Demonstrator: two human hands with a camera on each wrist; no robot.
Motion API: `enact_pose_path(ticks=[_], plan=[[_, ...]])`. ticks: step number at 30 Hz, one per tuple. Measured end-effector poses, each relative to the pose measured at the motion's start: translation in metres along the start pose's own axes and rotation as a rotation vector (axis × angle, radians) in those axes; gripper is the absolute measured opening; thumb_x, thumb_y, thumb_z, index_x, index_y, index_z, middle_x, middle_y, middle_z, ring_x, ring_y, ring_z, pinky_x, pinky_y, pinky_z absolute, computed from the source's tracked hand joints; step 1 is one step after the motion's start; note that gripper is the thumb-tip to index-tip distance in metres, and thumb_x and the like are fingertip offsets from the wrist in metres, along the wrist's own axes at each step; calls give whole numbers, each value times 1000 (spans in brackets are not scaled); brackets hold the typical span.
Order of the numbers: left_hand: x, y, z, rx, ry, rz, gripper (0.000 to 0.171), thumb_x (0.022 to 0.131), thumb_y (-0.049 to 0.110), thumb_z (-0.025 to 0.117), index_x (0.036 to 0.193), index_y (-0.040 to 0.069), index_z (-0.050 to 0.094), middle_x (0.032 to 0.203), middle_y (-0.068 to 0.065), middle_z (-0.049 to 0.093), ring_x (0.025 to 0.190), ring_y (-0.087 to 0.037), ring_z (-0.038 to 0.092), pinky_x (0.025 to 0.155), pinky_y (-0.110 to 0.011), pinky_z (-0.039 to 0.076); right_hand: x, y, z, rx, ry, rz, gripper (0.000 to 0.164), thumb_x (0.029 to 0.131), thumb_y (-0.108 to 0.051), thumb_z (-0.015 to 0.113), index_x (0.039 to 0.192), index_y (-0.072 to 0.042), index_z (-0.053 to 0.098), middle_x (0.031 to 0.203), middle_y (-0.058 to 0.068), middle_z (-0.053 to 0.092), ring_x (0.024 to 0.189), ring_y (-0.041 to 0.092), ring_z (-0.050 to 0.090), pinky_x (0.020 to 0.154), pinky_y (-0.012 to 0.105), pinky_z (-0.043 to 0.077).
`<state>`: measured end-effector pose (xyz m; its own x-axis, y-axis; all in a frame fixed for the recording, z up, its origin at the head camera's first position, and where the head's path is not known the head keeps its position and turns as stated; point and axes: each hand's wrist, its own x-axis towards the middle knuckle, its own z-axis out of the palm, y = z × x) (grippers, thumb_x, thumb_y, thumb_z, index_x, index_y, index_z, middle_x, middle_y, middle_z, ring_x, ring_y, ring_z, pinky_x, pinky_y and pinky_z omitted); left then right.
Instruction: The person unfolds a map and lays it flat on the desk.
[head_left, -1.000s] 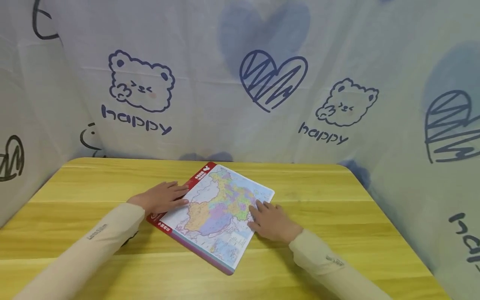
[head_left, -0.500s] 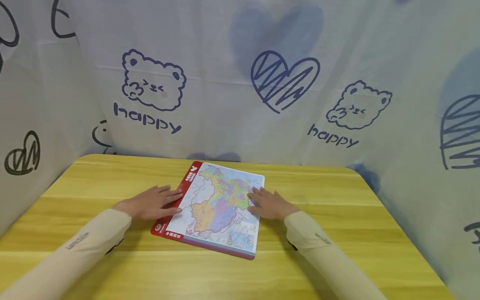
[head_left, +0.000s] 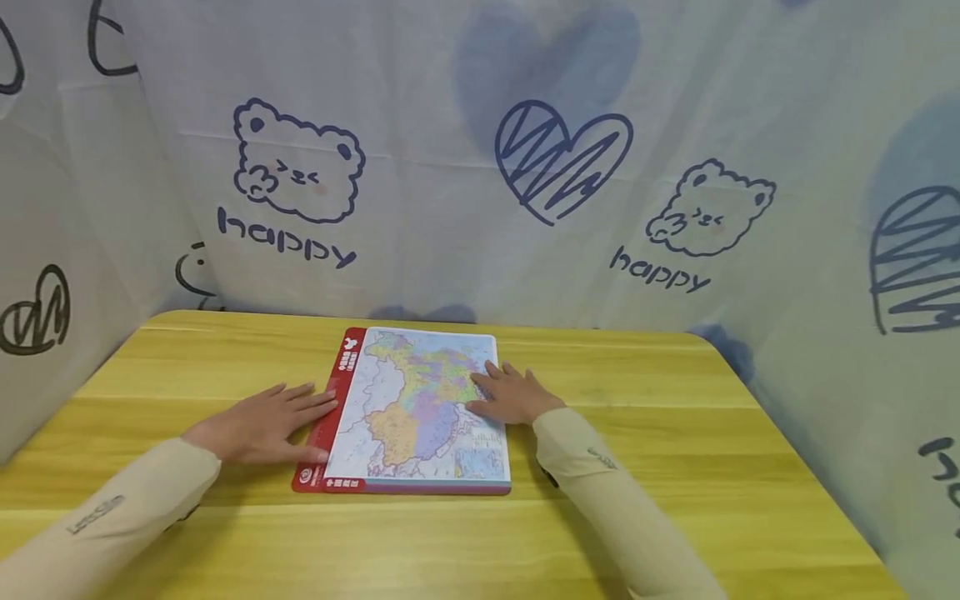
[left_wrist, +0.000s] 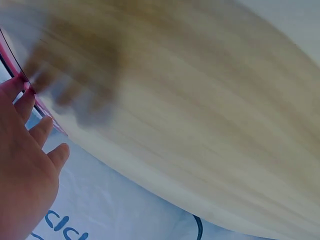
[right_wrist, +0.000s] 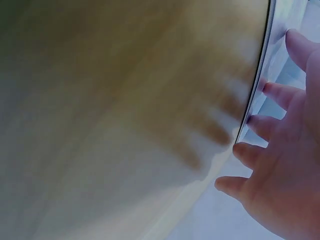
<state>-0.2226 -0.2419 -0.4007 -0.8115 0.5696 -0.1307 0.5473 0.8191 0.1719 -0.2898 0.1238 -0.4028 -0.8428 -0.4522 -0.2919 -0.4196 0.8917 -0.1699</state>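
A coloured map board (head_left: 427, 408) with a red strip down its left side lies flat on the table, its near edge roughly parallel to the bottom of the head view. My left hand (head_left: 266, 425) rests at that red strip with fingers extended and spread. Across from it, my right hand (head_left: 517, 393) touches the board's right side, its fingertips over the map. In the left wrist view, the left hand (left_wrist: 25, 150) reaches the board's pinkish edge (left_wrist: 9, 55). The right wrist view shows the right hand (right_wrist: 285, 160) with straight, parted fingers along the board's thin dark-lined edge (right_wrist: 262, 60).
The yellow wood-grain table (head_left: 645, 500) extends around the board on all sides. Behind it and at both sides hangs a pale cloth (head_left: 420, 233) printed with bears, hearts and the word "happy".
The map board has turned counterclockwise from a slanted position to nearly square and slid somewhat left. Both hands have moved left with it, staying at its sides.
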Motion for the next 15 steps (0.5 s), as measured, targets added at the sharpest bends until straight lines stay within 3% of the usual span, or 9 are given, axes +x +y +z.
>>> enact_pose_path(ticks=[7, 11, 15], plan=[[-5, -4, 3, -23, -33, 22, 103, 75, 72, 61, 145, -1, 40, 149, -20, 37, 137, -46, 29, 108, -61, 23, 5, -11, -5, -29, -22, 15, 66, 99, -54, 42, 154, -20, 28, 160, 11, 15, 145, 36, 11, 113, 59, 8], [-5, -6, 4, -69, -38, 42, 105, 75, 68, 66, 145, -4, 37, 150, -24, 33, 136, -47, 28, 107, -62, 26, 6, -17, -4, -64, -21, 28, 63, 101, -51, 41, 153, -18, 29, 159, 13, 16, 145, 35, 10, 113, 59, 10], [-6, -7, 6, -118, -39, 46, 104, 75, 65, 68, 146, -5, 36, 150, -26, 31, 136, -48, 28, 105, -62, 29, -5, -33, 6, -123, -1, -36, 59, 102, -47, 40, 153, -16, 31, 158, 15, 18, 145, 35, 12, 113, 57, 15]])
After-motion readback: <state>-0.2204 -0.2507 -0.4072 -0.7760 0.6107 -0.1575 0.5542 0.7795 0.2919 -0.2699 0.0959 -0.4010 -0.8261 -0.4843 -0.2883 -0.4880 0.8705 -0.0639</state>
